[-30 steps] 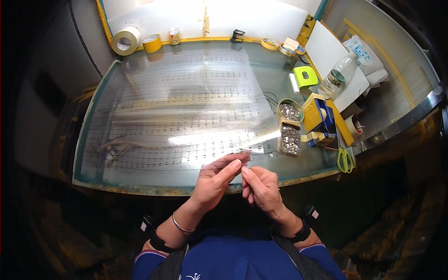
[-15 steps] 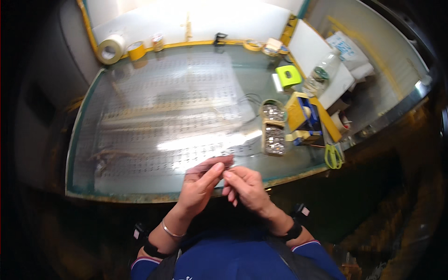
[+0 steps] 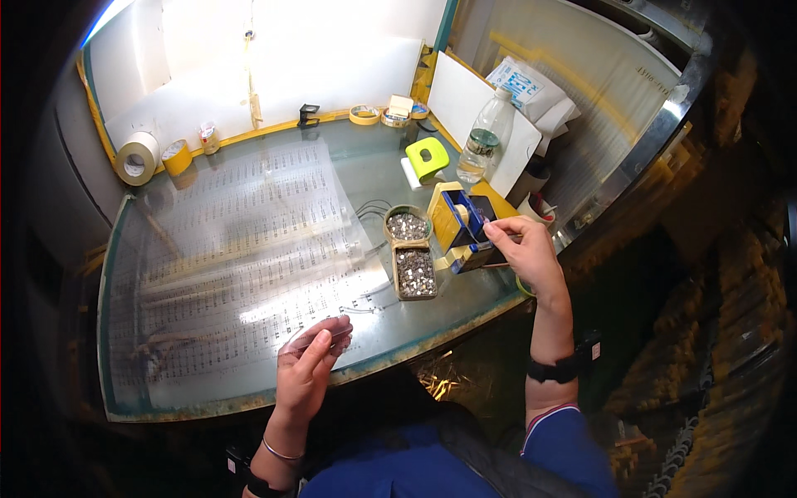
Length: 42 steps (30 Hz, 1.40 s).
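At the right edge of the glass-topped table [image 3: 249,207], the person's right hand [image 3: 523,253] is pinching its fingertips together at the blue and yellow tape dispenser [image 3: 465,220]. Near the front edge, the left hand [image 3: 307,373] is holding a small clear strip [image 3: 320,332], fingers closed on it, over a printed transparent sheet [image 3: 241,249]. Two tins of small metal pieces [image 3: 413,261] are sitting just left of the dispenser, a plastic water bottle [image 3: 484,141] behind it.
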Each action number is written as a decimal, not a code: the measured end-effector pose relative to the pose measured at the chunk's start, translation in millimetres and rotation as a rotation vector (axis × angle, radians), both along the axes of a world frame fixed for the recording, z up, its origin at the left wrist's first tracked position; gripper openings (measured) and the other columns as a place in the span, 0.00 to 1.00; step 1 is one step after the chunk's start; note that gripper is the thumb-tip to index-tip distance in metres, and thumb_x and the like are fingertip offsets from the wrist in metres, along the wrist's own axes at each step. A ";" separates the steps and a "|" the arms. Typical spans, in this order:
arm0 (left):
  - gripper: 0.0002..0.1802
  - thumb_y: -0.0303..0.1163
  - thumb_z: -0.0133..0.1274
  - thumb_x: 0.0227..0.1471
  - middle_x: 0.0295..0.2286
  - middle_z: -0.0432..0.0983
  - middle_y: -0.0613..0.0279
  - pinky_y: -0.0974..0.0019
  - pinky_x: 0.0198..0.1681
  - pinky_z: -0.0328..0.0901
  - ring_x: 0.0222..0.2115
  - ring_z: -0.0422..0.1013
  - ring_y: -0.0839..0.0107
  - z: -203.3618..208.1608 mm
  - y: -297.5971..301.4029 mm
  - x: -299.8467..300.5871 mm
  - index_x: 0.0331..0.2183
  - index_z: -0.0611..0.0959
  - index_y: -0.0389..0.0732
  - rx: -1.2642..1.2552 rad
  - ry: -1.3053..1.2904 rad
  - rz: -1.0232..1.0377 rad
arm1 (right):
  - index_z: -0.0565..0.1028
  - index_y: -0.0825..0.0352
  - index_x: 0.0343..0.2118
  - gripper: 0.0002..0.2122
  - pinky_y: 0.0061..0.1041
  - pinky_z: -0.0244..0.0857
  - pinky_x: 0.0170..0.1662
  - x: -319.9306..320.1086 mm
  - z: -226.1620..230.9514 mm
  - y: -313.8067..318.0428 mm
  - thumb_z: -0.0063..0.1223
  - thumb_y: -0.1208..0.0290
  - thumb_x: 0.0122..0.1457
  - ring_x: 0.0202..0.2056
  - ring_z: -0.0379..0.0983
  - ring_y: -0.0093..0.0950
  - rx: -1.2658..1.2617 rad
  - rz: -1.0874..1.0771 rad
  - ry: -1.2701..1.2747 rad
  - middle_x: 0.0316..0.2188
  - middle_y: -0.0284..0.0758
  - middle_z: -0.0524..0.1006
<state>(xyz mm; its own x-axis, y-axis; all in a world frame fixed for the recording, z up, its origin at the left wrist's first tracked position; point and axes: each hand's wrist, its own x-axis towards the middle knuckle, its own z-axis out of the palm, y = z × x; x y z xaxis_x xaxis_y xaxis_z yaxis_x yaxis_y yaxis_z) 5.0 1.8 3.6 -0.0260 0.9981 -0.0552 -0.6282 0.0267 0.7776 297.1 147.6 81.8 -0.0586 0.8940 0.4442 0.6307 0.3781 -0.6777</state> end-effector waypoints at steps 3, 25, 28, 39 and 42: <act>0.13 0.27 0.45 0.55 0.41 0.73 0.51 0.63 0.49 0.62 0.42 0.69 0.64 -0.6 -1.7 -1.3 0.41 0.75 0.31 -0.002 0.010 0.004 | 0.77 0.72 0.29 0.16 0.23 0.62 0.28 2.0 6.2 7.8 0.56 0.59 0.51 0.21 0.68 0.24 -0.285 -0.017 -0.104 0.19 0.36 0.73; 0.13 0.28 0.45 0.54 0.40 0.73 0.50 0.61 0.48 0.63 0.42 0.69 0.62 -2.2 -3.0 -2.3 0.42 0.74 0.33 0.000 0.029 0.001 | 0.78 0.67 0.24 0.15 0.31 0.58 0.41 0.7 3.7 -11.4 0.54 0.57 0.48 0.34 0.70 0.36 -0.232 -0.192 -0.132 0.27 0.40 0.75; 0.13 0.27 0.46 0.54 0.40 0.73 0.51 0.64 0.48 0.63 0.42 0.69 0.64 0.8 -3.4 -2.6 0.41 0.75 0.31 0.001 0.011 -0.006 | 0.77 0.69 0.24 0.13 0.29 0.58 0.36 8.5 -7.5 -31.0 0.55 0.60 0.49 0.30 0.69 0.33 -0.208 -0.156 -0.041 0.27 0.39 0.74; 0.13 0.27 0.45 0.55 0.40 0.73 0.49 0.63 0.48 0.64 0.42 0.70 0.63 -2.3 -1.5 -1.4 0.41 0.75 0.31 0.003 0.001 -0.001 | 0.73 0.71 0.25 0.11 0.15 0.56 0.33 10.2 -38.0 -49.4 0.52 0.67 0.56 0.27 0.61 0.15 -0.318 0.020 0.493 0.23 0.27 0.69; 0.13 0.27 0.45 0.54 0.40 0.73 0.49 0.63 0.48 0.64 0.42 0.70 0.63 -3.0 -1.5 -1.5 0.41 0.75 0.30 0.002 -0.003 0.003 | 0.73 0.70 0.26 0.10 0.13 0.54 0.33 13.3 -41.1 -53.6 0.51 0.67 0.56 0.28 0.60 0.13 -0.375 0.070 0.603 0.23 0.26 0.69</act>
